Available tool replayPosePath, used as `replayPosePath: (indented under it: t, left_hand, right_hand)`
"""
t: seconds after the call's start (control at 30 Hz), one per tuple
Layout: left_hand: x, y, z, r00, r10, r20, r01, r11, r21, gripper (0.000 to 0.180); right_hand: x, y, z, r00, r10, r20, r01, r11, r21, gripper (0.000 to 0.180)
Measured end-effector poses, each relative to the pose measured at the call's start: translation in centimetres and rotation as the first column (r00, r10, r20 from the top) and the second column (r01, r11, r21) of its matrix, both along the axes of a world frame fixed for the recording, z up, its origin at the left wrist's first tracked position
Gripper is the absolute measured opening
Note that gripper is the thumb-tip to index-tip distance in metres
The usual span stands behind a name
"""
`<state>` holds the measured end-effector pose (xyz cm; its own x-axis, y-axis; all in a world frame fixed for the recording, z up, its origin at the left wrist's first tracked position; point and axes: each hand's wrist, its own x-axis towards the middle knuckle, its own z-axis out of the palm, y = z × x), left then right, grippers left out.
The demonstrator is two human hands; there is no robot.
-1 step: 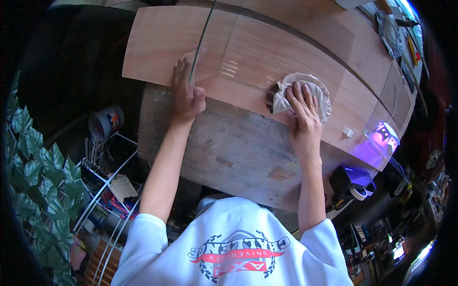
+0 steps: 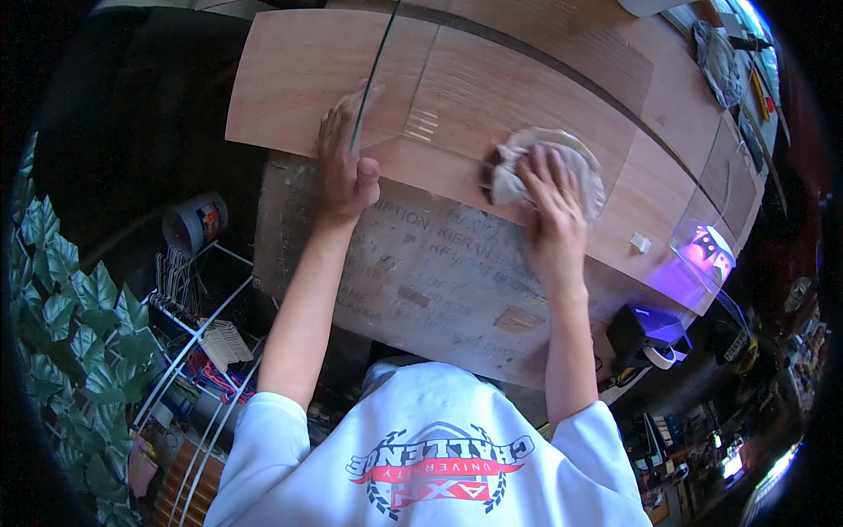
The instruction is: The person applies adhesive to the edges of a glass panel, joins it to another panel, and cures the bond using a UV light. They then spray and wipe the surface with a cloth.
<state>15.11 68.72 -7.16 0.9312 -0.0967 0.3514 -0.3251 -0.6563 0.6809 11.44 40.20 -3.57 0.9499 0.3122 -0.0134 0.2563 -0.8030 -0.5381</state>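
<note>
A clear glass pane [image 2: 500, 92] with a green edge is over a pale wooden board. My left hand [image 2: 344, 176] is at the pane's left edge, fingers stretched out and thumb apart, its palm side against the glass. On the near part of the pane, my right hand [image 2: 558, 206] presses a bunched off-white cloth [image 2: 509, 184]; the fingers spread over its top, slightly blurred. A brown patch shows beside the cloth's left side.
A brown worn sheet [image 2: 413, 272] with faded writing is nearer me. To the right are a small white block [image 2: 640, 242], a purple-glowing lamp [image 2: 709, 250] and a black box [image 2: 648, 329]. Left are a white wire rack [image 2: 189, 329], a bucket [image 2: 195, 224] and leafy plants [image 2: 79, 351].
My right hand and the cloth have shifted slightly to the left across the glass. My left hand stays in place.
</note>
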Motion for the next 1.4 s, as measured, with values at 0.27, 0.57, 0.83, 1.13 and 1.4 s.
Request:
replayPosePath:
  t: [0.27, 0.57, 0.83, 1.13, 1.4]
  left_hand:
    - [0.6, 0.8, -0.2, 1.000, -0.010, -0.026, 0.010, 1.000, -0.015, 0.099]
    - [0.5, 0.3, -0.3, 0.999, -0.030, -0.015, 0.030, 0.998, -0.048, 0.090]
    - [0.8, -0.1, 0.0, 0.999, -0.004, -0.039, 0.004, 1.000, -0.008, 0.093]
    - [0.6, 0.0, 0.6, 0.998, 0.000, -0.059, 0.002, 0.999, 0.034, 0.091]
    - [0.6, -0.1, 0.7, 0.999, 0.012, -0.031, -0.010, 0.998, 0.065, 0.091]
  right_hand:
    - [2.3, 7.2, -1.3, 0.993, 0.102, 0.050, -0.108, 0.986, 0.124, 0.046]
    - [3.5, 7.6, -1.3, 0.991, 0.106, 0.086, -0.118, 0.982, 0.148, 0.045]
    - [-1.0, -1.1, 0.1, 0.965, -0.258, 0.036, 0.257, 0.966, 0.030, 0.045]
    - [15.7, -3.8, -4.2, 0.826, -0.353, 0.440, 0.397, 0.918, -0.008, 0.047]
    - [18.6, 4.9, -5.3, 0.896, -0.128, 0.425, 0.083, 0.989, 0.123, 0.040]
